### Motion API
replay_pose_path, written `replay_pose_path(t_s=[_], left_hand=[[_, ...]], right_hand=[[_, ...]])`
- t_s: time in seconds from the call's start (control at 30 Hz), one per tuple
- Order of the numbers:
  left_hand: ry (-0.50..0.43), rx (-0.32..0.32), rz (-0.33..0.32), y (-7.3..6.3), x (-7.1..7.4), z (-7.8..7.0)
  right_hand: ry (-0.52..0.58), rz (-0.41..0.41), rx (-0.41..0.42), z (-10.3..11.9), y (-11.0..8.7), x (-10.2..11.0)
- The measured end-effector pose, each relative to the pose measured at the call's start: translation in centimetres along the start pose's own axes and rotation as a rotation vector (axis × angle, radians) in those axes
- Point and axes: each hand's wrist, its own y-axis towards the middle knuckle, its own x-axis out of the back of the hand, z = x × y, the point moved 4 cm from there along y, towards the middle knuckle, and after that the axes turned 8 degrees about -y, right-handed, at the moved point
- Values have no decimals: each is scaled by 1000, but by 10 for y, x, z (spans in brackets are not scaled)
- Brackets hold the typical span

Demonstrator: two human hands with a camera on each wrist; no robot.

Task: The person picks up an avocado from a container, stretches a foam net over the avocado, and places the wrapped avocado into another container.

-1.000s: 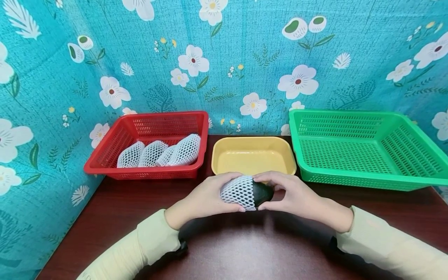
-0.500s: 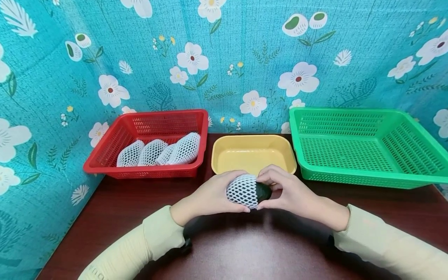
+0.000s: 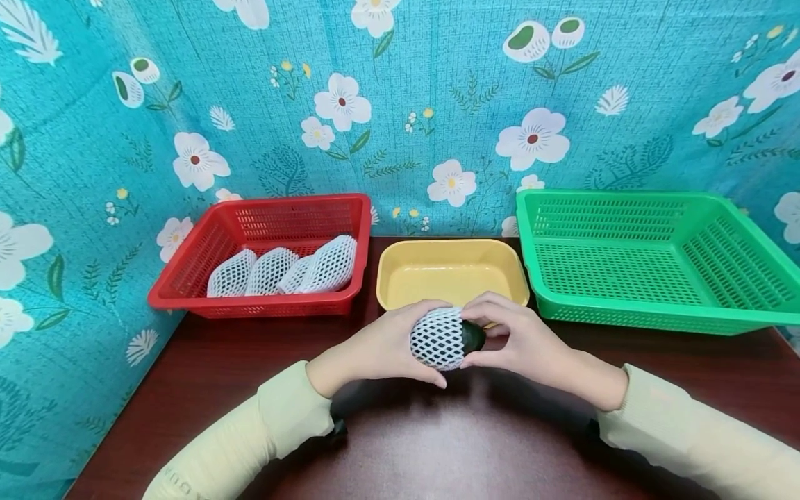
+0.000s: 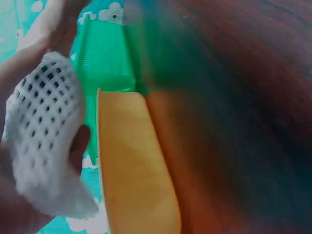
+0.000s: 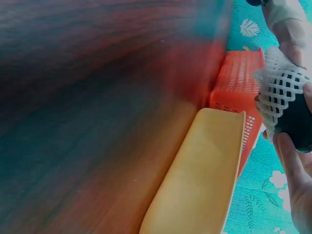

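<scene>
A dark green avocado (image 3: 473,337), partly covered by a white foam net sleeve (image 3: 437,340), is held between both hands above the table. My left hand (image 3: 395,344) grips the sleeved end from the left, its thumb along the lower side. From the right, my right hand (image 3: 521,340) pinches at the net's rim, fingers above and thumb below, around the bare end. In the right wrist view the bare avocado (image 5: 297,122) shows beyond the rim of the foam net (image 5: 280,92). The left wrist view shows mostly the foam net (image 4: 46,126).
Behind the hands stands a yellow tray (image 3: 453,274). At left, a red basket (image 3: 262,305) holds several white foam nets (image 3: 271,272). A green basket (image 3: 625,271) stands at right. A floral cloth (image 3: 400,90) hangs behind the dark wooden table (image 3: 456,444).
The foam net now covers more of the avocado, and its bare dark end looks smaller. My left hand has shifted slightly right, its thumb a little lower and away from the net.
</scene>
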Motion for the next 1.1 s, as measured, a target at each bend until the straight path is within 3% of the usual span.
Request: replay_pose_path(t_s=[0.1,0.2,0.33,0.53,0.73,0.87,1.1], left_hand=[[24,24,62,-1,1,-1],[62,58,62,-3,4,0],[75,56,-22,-5,11,0],[-6,75,-190,-10,22,1],[-83,61,-257,-15,26,1],[-164,56,-240,-17,25,-1],[-209,29,-189,-17,20,-2]], right_hand=[[9,0,-32,-3,-5,1],[33,6,-63,-6,-9,1],[101,14,-87,-9,-11,3],[125,-16,-133,-13,-14,10],[138,-70,-221,-12,-18,14],[183,-110,-230,-10,-18,15],[222,-157,-180,-6,-15,10]])
